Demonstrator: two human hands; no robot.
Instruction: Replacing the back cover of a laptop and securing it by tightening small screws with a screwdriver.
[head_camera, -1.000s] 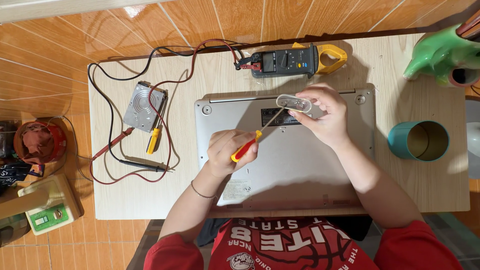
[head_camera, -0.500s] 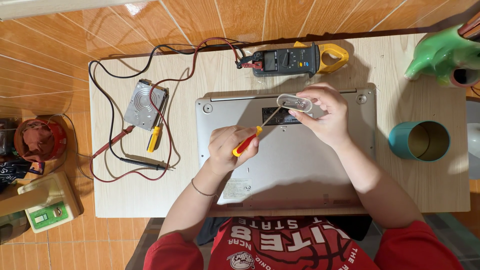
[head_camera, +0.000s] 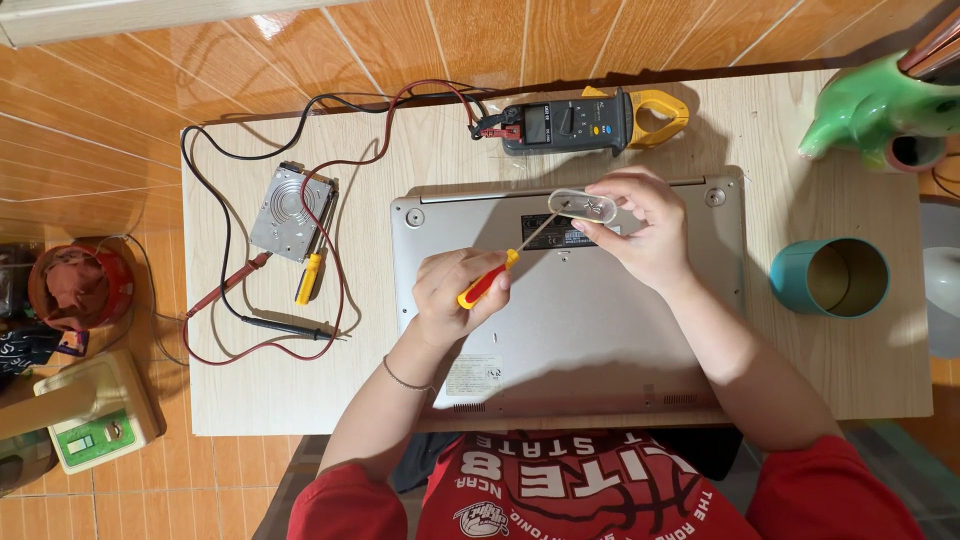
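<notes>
While your left hand is wrapped tight around the red-and-yellow screwdriver, its tip is poking into the small clear oval container that your right hand pinches by one end, just above the upturned silver laptop. Looks to me like you're at the screw-handling bit: either dropping one into the container or fishing one out on the tip, I honestly can't tell which. Whatever comes next probably wants a steady wrist and the container kept level, since a tiny screw would vanish fast on that wooden table. The clamp meter with its leads, a second yellow screwdriver and the teal cup sit off to the sides.
</notes>
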